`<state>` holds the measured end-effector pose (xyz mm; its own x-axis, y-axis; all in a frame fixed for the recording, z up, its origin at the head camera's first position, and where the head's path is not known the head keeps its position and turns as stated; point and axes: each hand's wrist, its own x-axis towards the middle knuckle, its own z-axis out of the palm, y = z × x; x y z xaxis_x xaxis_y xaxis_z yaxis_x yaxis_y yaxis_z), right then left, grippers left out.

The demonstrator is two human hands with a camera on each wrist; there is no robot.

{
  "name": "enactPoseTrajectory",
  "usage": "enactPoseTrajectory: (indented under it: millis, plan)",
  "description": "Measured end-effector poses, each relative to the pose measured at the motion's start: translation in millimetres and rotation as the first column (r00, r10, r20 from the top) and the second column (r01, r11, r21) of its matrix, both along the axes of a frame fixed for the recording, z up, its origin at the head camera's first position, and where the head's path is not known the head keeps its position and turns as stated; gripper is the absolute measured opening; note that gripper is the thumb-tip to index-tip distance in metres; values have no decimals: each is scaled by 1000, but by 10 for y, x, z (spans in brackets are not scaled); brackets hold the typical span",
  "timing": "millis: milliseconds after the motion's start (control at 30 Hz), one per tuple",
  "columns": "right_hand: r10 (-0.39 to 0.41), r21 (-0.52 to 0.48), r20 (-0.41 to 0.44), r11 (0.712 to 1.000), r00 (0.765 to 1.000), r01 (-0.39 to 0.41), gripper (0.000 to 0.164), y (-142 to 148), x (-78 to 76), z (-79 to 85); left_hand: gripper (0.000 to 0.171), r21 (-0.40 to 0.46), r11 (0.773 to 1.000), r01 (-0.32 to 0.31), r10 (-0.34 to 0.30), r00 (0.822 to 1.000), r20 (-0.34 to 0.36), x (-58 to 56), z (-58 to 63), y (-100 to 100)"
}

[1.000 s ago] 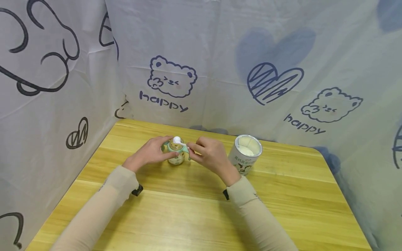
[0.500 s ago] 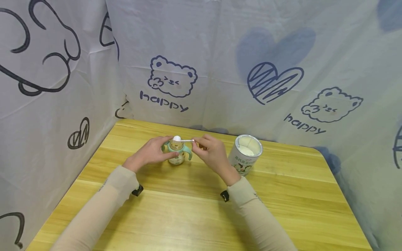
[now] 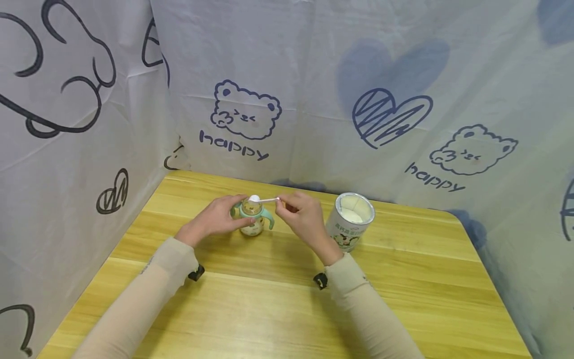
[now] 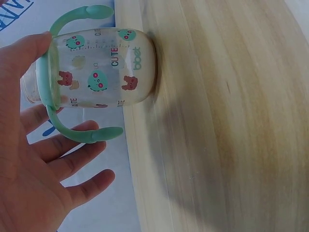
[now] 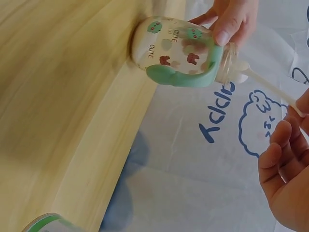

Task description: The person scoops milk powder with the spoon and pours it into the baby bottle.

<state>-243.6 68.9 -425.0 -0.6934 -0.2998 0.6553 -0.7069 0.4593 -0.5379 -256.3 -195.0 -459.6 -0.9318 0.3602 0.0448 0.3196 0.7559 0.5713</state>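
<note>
While pale cloth (image 3: 314, 60) printed with blue bears, hearts and the word "happy" hangs behind and on both sides, the head view looks down on a yellowish wooden table (image 3: 251, 309) with bands of grain running across it and rounded far corners. A bottle (image 3: 252, 229) with green handles stands upright near the table's far edge, left of centre. The left hand (image 3: 218, 215) grips it around the collar, and the right hand (image 3: 301, 217) pinches the handle of a white scoop (image 3: 254, 199), whose bowl is at the bottle's mouth. Just beyond the right hand stands an open can (image 3: 345, 233) with pale powder inside. Both arms wear beige sleeves (image 3: 166, 269), and a black strap (image 3: 196, 272) shows at each wrist.

In the left wrist view, the thumb and index finger hold the bottle's green ring, the other fingers spread loosely. The bottle's base rests on the wood, a soft shadow lies beside it, and something whitish fills its lower part.

In the right wrist view, fingertips pinch the scoop's end; whether its bowl touches the rim I cannot tell. The can's green-edged rim enters at a lower corner, and cloth fills the background.
</note>
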Motion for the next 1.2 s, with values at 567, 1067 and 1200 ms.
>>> enactPoseTrajectory:
  millis: [567,1067,1200]
  plan:
    - [90,242,-239,970,967,-31,11,16,-1,-36,84,12,1000,8,-8,1000,-11,-10,-16,0]
    - [98,281,-280,959,955,-16,10,25,5,-66,84,12,1000,8,-7,1000,-24,-8,-33,0]
    - [98,287,-296,958,950,-10,10,23,15,-66,85,8,1000,9,-8,1000,-27,-1,-38,-1]
